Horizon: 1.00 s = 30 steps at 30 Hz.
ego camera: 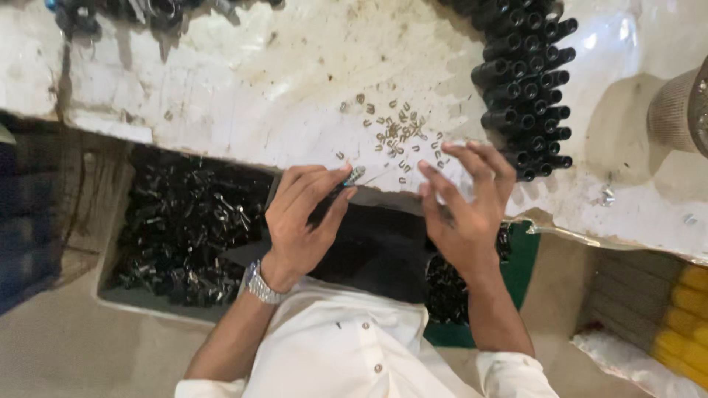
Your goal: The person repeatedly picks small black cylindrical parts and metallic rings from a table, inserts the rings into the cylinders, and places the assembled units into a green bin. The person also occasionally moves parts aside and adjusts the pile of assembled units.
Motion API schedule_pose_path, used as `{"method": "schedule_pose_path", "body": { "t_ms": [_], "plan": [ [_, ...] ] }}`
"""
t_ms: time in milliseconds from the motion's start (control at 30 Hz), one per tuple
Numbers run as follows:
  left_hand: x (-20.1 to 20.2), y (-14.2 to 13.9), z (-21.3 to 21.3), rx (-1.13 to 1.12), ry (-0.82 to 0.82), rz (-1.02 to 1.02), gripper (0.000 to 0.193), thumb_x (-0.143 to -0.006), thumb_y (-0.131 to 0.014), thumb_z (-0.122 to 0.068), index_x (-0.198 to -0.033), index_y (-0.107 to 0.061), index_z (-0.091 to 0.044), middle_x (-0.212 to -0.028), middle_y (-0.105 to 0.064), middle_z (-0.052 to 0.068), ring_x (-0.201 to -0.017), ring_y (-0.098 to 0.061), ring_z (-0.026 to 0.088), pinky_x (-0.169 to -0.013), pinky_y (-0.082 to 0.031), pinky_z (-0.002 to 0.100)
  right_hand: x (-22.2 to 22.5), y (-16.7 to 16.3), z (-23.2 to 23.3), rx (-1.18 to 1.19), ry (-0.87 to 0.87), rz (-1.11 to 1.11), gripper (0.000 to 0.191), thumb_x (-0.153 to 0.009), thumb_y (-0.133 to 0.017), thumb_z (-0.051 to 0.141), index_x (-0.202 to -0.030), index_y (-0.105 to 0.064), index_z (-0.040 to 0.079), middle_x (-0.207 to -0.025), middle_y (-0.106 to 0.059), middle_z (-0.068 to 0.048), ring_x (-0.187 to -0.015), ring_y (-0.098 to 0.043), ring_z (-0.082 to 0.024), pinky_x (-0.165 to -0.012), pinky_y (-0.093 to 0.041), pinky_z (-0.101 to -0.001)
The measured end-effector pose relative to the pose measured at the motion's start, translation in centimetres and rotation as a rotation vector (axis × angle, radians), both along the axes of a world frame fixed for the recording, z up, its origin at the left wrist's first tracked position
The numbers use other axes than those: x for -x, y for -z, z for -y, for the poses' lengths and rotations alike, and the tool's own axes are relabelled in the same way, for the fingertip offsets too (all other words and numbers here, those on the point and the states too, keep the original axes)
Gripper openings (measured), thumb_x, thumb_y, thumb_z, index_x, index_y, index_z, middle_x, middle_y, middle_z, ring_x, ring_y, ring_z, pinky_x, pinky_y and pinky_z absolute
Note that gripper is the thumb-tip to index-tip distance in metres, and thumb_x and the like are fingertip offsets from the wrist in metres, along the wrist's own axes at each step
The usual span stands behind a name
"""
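Observation:
My left hand, with a metal watch on its wrist, is closed around a small dark part with a shiny metal tip at the front edge of the white bench. My right hand hovers beside it with fingers spread and slightly curled; I see nothing in it. Its fingertips are close to a scatter of several small metal clips lying on the bench just beyond both hands.
A block of several black tubes lies on the bench at the right. A tray of black parts sits below the bench at left, a green bin with dark parts at right. Yellow items lie far right.

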<state>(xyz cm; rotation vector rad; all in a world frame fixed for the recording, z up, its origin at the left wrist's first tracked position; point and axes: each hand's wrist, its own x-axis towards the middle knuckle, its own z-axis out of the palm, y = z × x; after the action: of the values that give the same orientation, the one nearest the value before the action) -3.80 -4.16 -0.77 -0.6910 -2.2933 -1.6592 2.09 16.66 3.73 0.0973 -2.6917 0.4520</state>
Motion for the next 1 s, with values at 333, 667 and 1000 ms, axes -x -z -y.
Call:
{"method": "schedule_pose_path", "body": {
  "t_ms": [333,667,1000],
  "plan": [
    [-0.6,0.4,-2.3,0.043,0.080,-0.071,0.036,-0.081,-0.088,0.001,-0.113,-0.071,-0.004,-0.106,-0.072,0.007,-0.101,-0.066,0.027,-0.090,-0.056,0.037,-2.2,2.5,-1.3,0.036,0.107,-0.120,0.021,-0.090,-0.086,0.006,-0.105,-0.072,0.011,-0.111,-0.073,-0.004,-0.108,-0.065,-0.024,-0.100,-0.035,-0.0436],
    [-2.1,0.1,-4.0,0.033,0.202,-0.113,0.041,-0.080,-0.089,0.000,-0.116,-0.070,-0.005,-0.104,-0.070,0.006,-0.100,-0.067,0.026,-0.092,-0.055,0.039,-5.4,4.3,3.5,1.258,0.375,-0.072,0.019,-0.094,-0.074,-0.010,-0.111,-0.073,-0.002,-0.102,-0.076,-0.007,-0.069,-0.057,-0.004,-0.058,-0.044,-0.0164],
    [-3.1,0.0,-4.5,0.075,0.248,-0.234,0.043,-0.080,-0.090,0.001,-0.118,-0.070,-0.006,-0.104,-0.069,0.006,-0.100,-0.066,0.027,-0.093,-0.054,0.041,-6.0,4.0,2.0,1.231,0.323,-0.090,0.019,-0.089,-0.077,-0.012,-0.103,-0.072,0.000,-0.104,-0.076,-0.006,-0.080,-0.061,-0.002,-0.067,-0.046,-0.0156]
  ]
}}
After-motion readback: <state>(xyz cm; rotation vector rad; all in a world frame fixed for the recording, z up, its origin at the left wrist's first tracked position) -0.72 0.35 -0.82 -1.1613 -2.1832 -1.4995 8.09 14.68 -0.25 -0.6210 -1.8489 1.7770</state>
